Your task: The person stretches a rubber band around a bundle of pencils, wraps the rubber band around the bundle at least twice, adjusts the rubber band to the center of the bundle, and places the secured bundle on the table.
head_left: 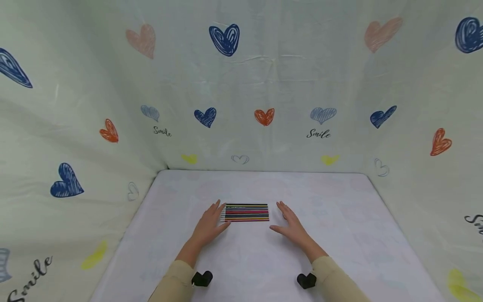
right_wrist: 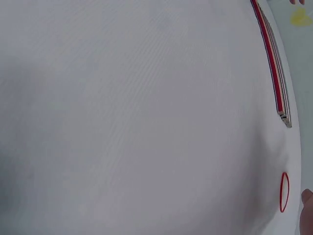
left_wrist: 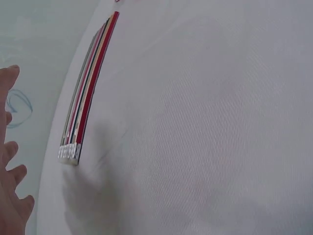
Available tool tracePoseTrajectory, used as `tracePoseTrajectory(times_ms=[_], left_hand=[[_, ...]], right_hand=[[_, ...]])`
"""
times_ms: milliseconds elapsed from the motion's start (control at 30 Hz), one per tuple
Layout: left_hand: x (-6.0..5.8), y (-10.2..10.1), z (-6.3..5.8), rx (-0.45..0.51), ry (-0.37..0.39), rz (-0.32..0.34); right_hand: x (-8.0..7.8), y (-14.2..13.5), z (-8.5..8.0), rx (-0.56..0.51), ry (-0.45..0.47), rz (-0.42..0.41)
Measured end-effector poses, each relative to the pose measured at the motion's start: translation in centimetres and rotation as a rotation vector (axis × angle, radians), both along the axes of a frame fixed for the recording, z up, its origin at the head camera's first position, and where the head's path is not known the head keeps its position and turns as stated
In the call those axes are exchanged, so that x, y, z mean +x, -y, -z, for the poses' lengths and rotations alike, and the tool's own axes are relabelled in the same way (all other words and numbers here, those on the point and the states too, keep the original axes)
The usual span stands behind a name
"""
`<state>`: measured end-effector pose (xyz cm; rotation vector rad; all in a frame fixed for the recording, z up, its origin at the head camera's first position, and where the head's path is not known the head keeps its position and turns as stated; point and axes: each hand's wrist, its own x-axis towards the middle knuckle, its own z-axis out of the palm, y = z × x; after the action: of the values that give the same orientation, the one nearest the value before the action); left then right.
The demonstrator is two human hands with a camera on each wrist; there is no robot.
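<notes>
A flat row of several striped pencils lies across the white table, white eraser ends to the left. My left hand is at that eraser end, fingers spread; whether it touches the pencils I cannot tell. In the left wrist view, its fingers show at the left edge, beside the pencils. To the right of the row, apart from it, is my right hand, thumb and fingers extended, holding nothing. A thin red loop like a rubber band lies near this hand in the right wrist view.
The white-covered table has a back edge that meets a hanging cloth printed with hearts and the word Smile. More of this cloth stands at both sides. Dark heart shapes show near each wrist.
</notes>
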<state>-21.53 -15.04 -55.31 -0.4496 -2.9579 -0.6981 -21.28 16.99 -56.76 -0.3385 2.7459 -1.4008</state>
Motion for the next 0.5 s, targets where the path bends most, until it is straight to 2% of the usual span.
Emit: tracePoseTrajectory(times_ms=[133,233,333,500], left_hand=[[-0.4,-1.0,0.2,0.109,0.043,-0.019],[-0.7,-1.2,0.5,0.181,0.078,-0.046],[-1.2,-1.4,0.8,0.308,0.088,-0.079],[-1.9,-2.0,1.5,0.510,0.159,-0.193]], right_hand=[[-0.8,1.3,0.5,-0.131,0.054,0.060],[-1.2,2.1,0.9,-0.182,0.075,0.082],[-1.7,2.6,1.4,-0.227,0.086,0.087],[-2.6,3.5,2.5,-0.263,0.094,0.073]])
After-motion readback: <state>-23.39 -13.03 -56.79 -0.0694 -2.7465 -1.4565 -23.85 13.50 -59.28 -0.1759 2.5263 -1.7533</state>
